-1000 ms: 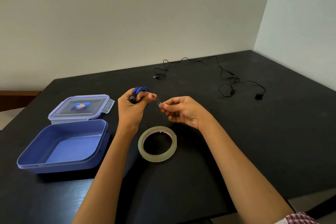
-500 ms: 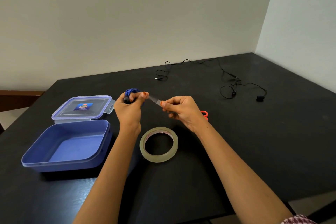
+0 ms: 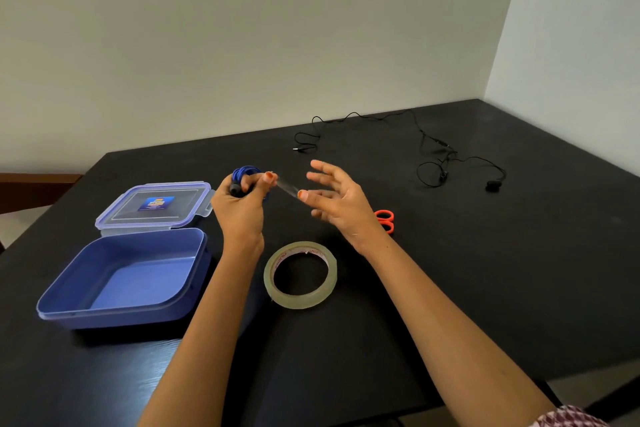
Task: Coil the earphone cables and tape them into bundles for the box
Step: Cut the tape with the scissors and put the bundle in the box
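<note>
My left hand [image 3: 240,204] grips a coiled blue earphone cable [image 3: 245,173] above the table. A short strip of clear tape [image 3: 286,186] runs from under its thumb towards my right hand [image 3: 337,201]. The right hand's fingers are spread and straight, and the strip's far end sticks to the thumb tip. A roll of clear tape [image 3: 300,274] lies flat on the black table [image 3: 485,270] below the hands. An uncoiled black earphone cable [image 3: 437,152] lies spread out at the far side. The open blue box [image 3: 124,279] stands at the left.
The box's clear lid [image 3: 156,205] lies flat behind the box. Orange-handled scissors [image 3: 385,221] lie just right of my right hand, partly hidden by it. Walls close the table's far side and right side.
My right hand has opened its fingers from a pinch on the tape strip, which now clings to the thumb. The strip stretched out between the hands, and the scissors came into view.
</note>
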